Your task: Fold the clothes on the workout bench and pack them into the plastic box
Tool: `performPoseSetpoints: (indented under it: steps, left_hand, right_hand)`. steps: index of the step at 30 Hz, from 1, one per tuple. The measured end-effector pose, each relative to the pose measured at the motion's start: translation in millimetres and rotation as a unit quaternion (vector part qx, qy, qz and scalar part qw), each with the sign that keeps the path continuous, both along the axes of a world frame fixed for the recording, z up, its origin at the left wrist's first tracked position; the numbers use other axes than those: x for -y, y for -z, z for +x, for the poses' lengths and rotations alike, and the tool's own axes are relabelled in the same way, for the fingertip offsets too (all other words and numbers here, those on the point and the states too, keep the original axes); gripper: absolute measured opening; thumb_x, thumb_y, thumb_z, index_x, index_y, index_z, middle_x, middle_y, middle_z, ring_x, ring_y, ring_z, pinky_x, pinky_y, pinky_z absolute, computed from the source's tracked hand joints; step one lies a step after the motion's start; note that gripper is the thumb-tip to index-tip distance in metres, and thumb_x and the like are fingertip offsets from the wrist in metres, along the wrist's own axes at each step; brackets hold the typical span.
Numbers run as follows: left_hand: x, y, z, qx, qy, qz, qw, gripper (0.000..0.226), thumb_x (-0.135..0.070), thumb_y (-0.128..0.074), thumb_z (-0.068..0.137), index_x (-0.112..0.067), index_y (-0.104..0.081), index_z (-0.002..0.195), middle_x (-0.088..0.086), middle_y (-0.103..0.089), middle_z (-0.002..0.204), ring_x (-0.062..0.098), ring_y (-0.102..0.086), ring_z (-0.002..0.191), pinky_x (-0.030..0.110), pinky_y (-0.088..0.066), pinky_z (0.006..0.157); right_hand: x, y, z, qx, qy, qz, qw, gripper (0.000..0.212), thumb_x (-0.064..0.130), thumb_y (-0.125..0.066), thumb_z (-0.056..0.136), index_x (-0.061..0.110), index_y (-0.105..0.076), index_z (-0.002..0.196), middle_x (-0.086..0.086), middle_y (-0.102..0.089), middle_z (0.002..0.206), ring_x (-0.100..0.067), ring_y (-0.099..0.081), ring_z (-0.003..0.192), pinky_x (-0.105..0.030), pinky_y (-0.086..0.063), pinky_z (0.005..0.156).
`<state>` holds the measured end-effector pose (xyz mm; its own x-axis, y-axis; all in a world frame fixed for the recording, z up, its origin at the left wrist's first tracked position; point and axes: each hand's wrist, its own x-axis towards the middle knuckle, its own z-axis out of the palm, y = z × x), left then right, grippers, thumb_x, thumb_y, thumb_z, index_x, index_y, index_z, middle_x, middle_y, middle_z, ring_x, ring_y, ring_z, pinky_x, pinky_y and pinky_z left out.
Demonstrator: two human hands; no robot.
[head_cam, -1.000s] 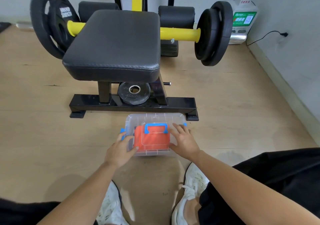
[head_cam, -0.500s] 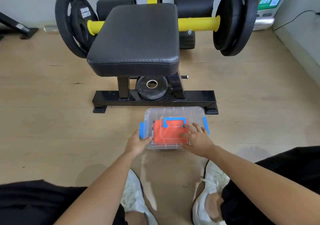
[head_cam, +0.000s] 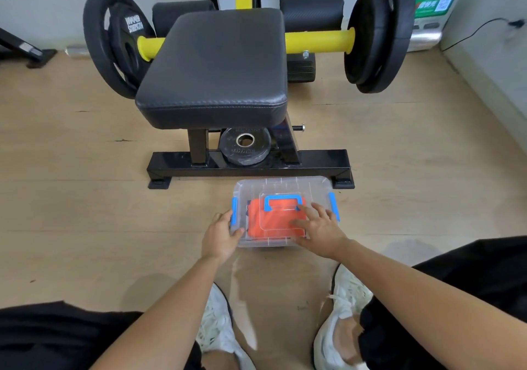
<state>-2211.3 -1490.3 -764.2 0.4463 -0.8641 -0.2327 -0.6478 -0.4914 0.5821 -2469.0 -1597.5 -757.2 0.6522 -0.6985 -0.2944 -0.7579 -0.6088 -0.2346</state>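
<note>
Clear plastic box [head_cam: 265, 242], lid [head_cam: 310, 191] on, folded orange cloth [head_cam: 256, 221] inside | on wood floor [head_cam: 85, 212] before black padded counter [head_cam: 214, 64] | left grip [head_cam: 219, 235] curled round box corner | right grip [head_cam: 322, 230] flat on lid, fingers spread

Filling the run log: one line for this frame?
plastic box: lid on, orange clothes inside | left hand: grips box's left end | right hand: flat on lid

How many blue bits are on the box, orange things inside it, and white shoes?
Blue on the plastic box: 3 (handle, left latch, right latch)
Orange: 1 (folded clothes)
White: 2 (left shoe, right shoe)
Total: 6
</note>
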Motion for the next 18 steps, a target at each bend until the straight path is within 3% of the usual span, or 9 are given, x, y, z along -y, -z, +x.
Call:
performPoseSetpoints:
  steps: [7,10,13,15,18]
  left_hand:
    - [6.8,-16.7,0.9,0.031,0.007,0.029,0.999,0.061,-0.035,-0.065,0.091,-0.023,-0.045,0.147,0.000,-0.052,0.141,0.024,-0.054,0.126,0.035,-0.047,0.096]
    - [12.3,-33.6,2.0,0.050,0.046,0.024,0.997,0.054,-0.035,-0.066,0.090,-0.024,-0.052,0.142,-0.001,-0.055,0.140,0.022,-0.055,0.124,0.034,-0.048,0.096]
    - [14.0,-59.2,2.3,0.041,0.070,0.020,0.997,0.046,-0.034,-0.066,0.091,-0.027,-0.059,0.135,-0.006,-0.061,0.135,0.019,-0.059,0.119,0.034,-0.049,0.096]
    - [13.7,-77.2,3.2,0.040,0.090,0.026,0.995,0.042,-0.034,-0.066,0.091,-0.029,-0.060,0.133,-0.007,-0.064,0.131,0.019,-0.060,0.119,0.036,-0.049,0.097]
    - [15.0,-105.8,4.2,0.062,0.133,0.035,0.989,0.035,-0.033,-0.064,0.093,-0.030,-0.064,0.127,-0.008,-0.067,0.124,0.017,-0.061,0.117,0.037,-0.049,0.098]
  right_hand:
    - [3.4,-8.4,13.1,-0.063,-0.029,-0.024,0.997,0.048,0.056,-0.037,0.099,0.037,-0.040,0.143,-0.002,-0.006,0.165,-0.037,-0.005,0.151,-0.060,-0.011,0.120]
    - [11.4,-13.2,27.3,-0.086,-0.026,-0.019,0.996,0.051,0.057,-0.033,0.100,0.035,-0.037,0.146,-0.004,-0.005,0.166,-0.038,-0.006,0.150,-0.061,-0.013,0.118]
    - [22.2,-27.1,37.1,-0.086,-0.021,-0.007,0.996,0.046,0.053,-0.042,0.099,0.031,-0.048,0.139,-0.006,-0.027,0.158,-0.035,-0.027,0.141,-0.055,-0.026,0.112]
    - [29.1,-41.0,39.5,-0.061,-0.008,0.031,0.998,0.041,0.048,-0.048,0.098,0.025,-0.055,0.131,-0.007,-0.047,0.143,-0.031,-0.042,0.128,-0.049,-0.036,0.105]
    - [40.5,-62.5,39.4,-0.021,0.018,0.084,0.996,0.039,0.038,-0.057,0.094,0.023,-0.060,0.130,-0.006,-0.058,0.131,-0.027,-0.050,0.122,-0.041,-0.042,0.104]
